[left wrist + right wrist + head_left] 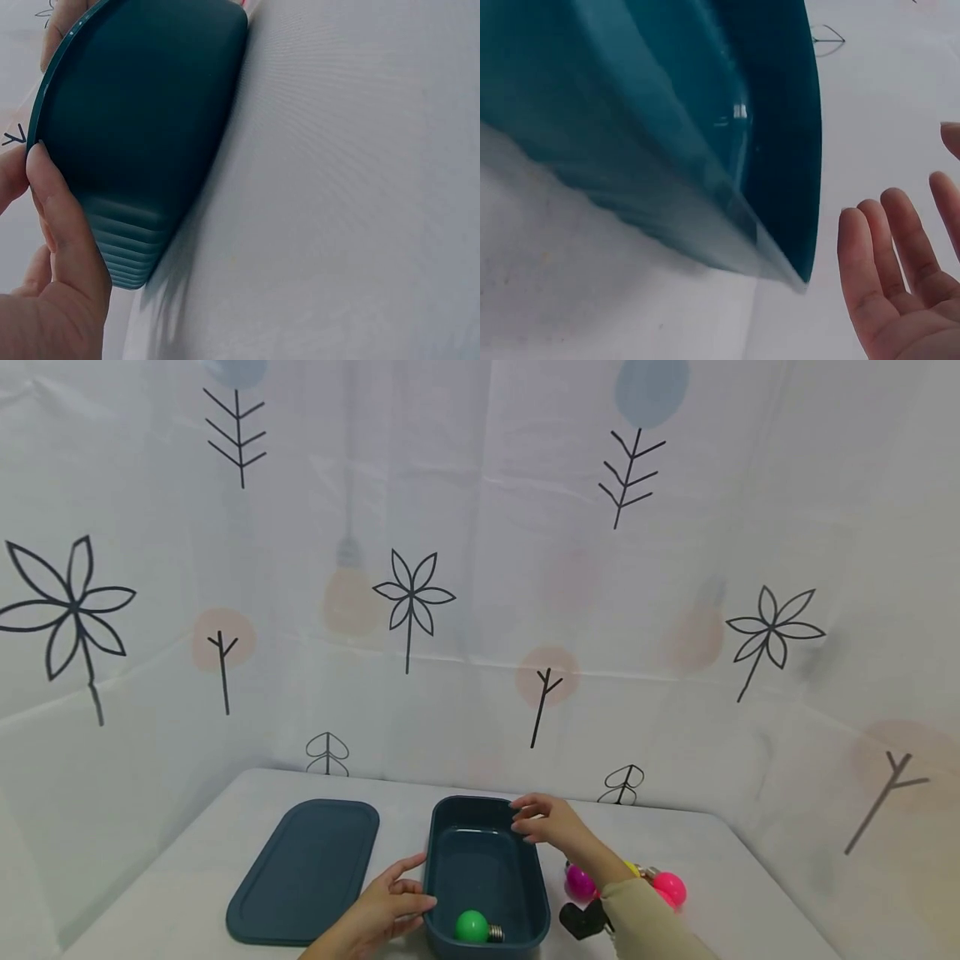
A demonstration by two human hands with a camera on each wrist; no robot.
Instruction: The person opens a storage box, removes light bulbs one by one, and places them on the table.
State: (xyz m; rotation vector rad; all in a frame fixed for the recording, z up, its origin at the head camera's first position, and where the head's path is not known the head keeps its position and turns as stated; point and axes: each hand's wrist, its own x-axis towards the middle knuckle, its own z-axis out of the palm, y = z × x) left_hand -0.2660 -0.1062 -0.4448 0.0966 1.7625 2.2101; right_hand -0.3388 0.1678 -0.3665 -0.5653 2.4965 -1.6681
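A deep dark teal plastic box [487, 860] stands in front of me with its top uncovered. Inside it, at the near end, lies a green light bulb [472, 927] with a silver screw base. My left hand [386, 906] pinches the box's left rim, thumb at the edge and a finger against the outer wall in the left wrist view. Above the far right corner hovers my right hand [547, 821], fingers loosely bent and spread. In the right wrist view that hand [904, 277] is apart from the box wall and holds nothing.
A flat dark teal lid [306, 870] lies on the white table [401, 810] left of the box. To the right, partly behind my right forearm, are a magenta bulb [580, 883], a pink bulb [670, 888], some yellow and a black heart-shaped item [582, 920]. A printed curtain [480, 710] hangs behind.
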